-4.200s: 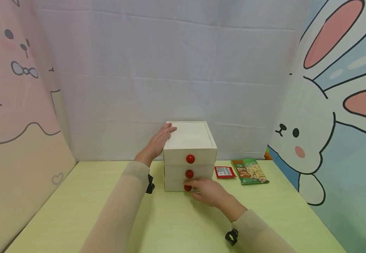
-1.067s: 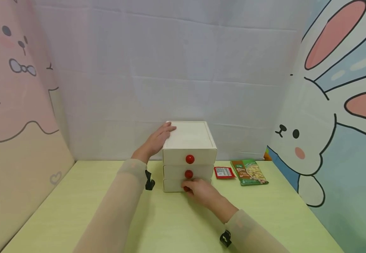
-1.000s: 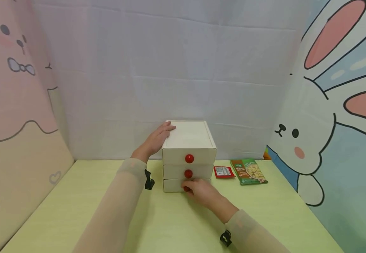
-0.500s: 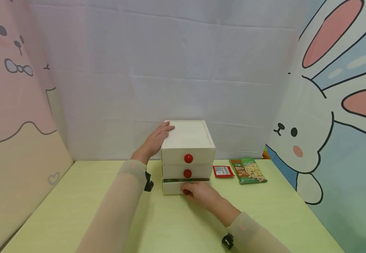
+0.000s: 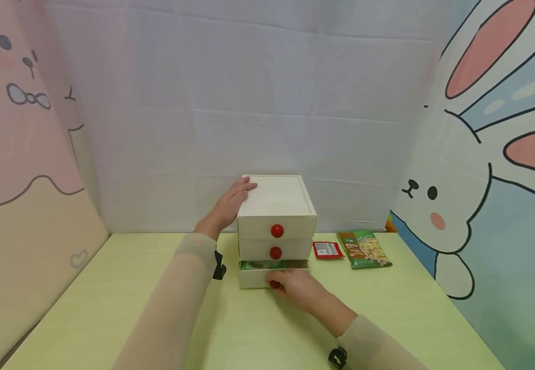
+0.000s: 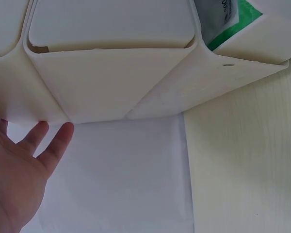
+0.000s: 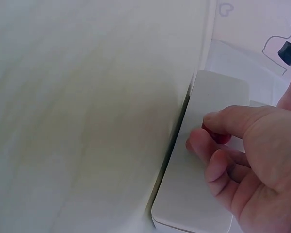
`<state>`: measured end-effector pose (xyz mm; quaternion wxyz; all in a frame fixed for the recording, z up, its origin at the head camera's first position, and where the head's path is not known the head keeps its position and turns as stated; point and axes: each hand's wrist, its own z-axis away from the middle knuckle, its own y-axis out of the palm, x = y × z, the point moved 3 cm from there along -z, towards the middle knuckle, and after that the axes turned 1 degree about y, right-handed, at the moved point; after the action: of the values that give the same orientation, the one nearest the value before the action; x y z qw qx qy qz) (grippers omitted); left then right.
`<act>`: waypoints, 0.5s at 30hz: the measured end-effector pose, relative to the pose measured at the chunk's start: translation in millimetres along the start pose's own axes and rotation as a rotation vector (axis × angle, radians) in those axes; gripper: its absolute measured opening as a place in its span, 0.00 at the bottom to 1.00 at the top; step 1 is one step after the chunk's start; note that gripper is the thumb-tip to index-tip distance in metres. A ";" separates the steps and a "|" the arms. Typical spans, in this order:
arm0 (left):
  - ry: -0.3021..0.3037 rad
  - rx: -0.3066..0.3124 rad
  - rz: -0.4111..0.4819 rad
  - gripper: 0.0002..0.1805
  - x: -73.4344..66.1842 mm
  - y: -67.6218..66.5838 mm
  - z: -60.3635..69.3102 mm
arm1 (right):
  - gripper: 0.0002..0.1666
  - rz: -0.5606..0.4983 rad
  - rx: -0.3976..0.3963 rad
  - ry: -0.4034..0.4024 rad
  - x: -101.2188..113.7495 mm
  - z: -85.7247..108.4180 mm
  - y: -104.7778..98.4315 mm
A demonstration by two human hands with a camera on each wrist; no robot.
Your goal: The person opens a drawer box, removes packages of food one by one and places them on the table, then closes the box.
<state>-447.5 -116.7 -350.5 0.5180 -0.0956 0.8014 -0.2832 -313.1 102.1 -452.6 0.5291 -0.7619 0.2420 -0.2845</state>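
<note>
A white cabinet (image 5: 276,196) of three stacked drawers stands against the back cloth. My left hand (image 5: 227,206) rests on its upper left edge, fingers extended over the top. In the left wrist view these fingers lie against the cabinet's side. At the bottom drawer (image 5: 252,279), my right hand (image 5: 301,292) pinches the red knob (image 7: 223,138) between thumb and fingers. That drawer stands partly pulled out, and a green and silver packet (image 6: 217,19) shows inside it. The upper two drawers, with a top knob (image 5: 277,230) and a middle knob (image 5: 275,253), are closed.
Right of the cabinet lie a small red packet (image 5: 328,250) with a white label and a green and brown food bag (image 5: 364,249). The pale green table (image 5: 147,288) spreads out in front. Printed cloths hang on both sides.
The right hand first reached the bottom knob, then took hold of it. The bottom drawer has slid out towards me, exposing the green packet. The left hand has stayed on the cabinet.
</note>
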 end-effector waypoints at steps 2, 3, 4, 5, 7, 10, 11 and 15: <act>0.005 0.003 -0.001 0.31 -0.7 -0.1 0.3 | 0.07 -0.006 0.004 0.005 1.3 1.4 -0.3; 0.006 0.002 -0.001 0.31 -0.7 -0.1 0.4 | 0.07 -0.009 0.009 0.011 1.7 2.2 -0.1; 0.007 0.000 -0.001 0.31 -0.4 0.0 0.5 | 0.07 -0.011 0.013 0.011 2.1 2.7 0.1; 0.009 -0.002 -0.002 0.31 -0.1 0.0 0.6 | 0.07 -0.013 0.018 0.017 2.5 3.2 0.3; 0.014 -0.005 0.003 0.31 0.3 0.3 0.3 | 0.08 -0.016 0.029 0.029 3.1 4.1 0.3; 0.015 -0.011 0.009 0.30 1.4 1.1 -0.3 | 0.08 -0.015 0.030 0.028 4.9 5.5 -0.9; 0.015 -0.012 0.009 0.31 1.9 1.4 -0.5 | 0.08 -0.014 0.030 0.028 5.7 6.2 -1.6; 0.007 -0.013 0.013 0.31 3.5 1.7 -0.8 | 0.07 -0.009 0.029 0.015 9.6 8.8 -4.3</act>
<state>-449.5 -116.6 -353.9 0.5162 -0.0927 0.8058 -0.2750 -299.9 102.9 -449.2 0.5369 -0.7531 0.2387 -0.2960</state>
